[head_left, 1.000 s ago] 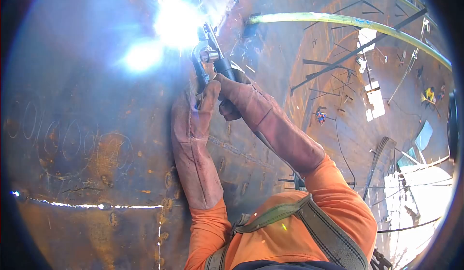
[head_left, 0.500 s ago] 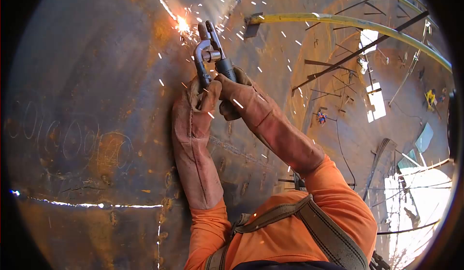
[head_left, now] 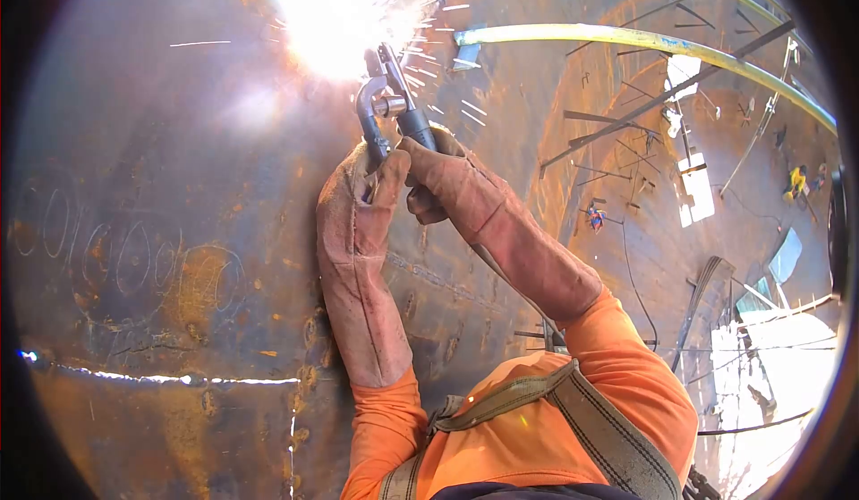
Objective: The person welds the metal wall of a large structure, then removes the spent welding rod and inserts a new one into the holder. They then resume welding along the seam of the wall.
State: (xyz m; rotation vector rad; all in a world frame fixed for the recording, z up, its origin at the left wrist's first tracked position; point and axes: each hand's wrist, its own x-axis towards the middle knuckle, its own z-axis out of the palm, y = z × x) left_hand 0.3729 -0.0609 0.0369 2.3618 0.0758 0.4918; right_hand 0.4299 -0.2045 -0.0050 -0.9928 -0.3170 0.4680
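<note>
An electrode holder [head_left: 391, 104] with dark metal jaws points up toward a glaring white welding arc [head_left: 344, 25] on the rusty steel plate. My left hand [head_left: 369, 180], in a long reddish leather glove, is closed on the curved lever side of the holder. My right hand [head_left: 436, 164], gloved the same way, grips the dark handle on the other side. The two gloves touch near the thumbs. Sparks spray around the arc, and the glare hides the electrode tip and the spot being struck.
A bright, lit gap [head_left: 179, 380] runs across the plate at lower left, with chalk writing [head_left: 125, 254] above it. A yellow curved pipe [head_left: 608, 34] and dark bars [head_left: 671, 97] cross the right. Far below at right are a person in yellow [head_left: 795, 182] and bright openings [head_left: 774, 393].
The small orange glow with scattered sparks has grown into a large white arc that lights the plate and pipe. Both hands and the holder stay nearly in place.
</note>
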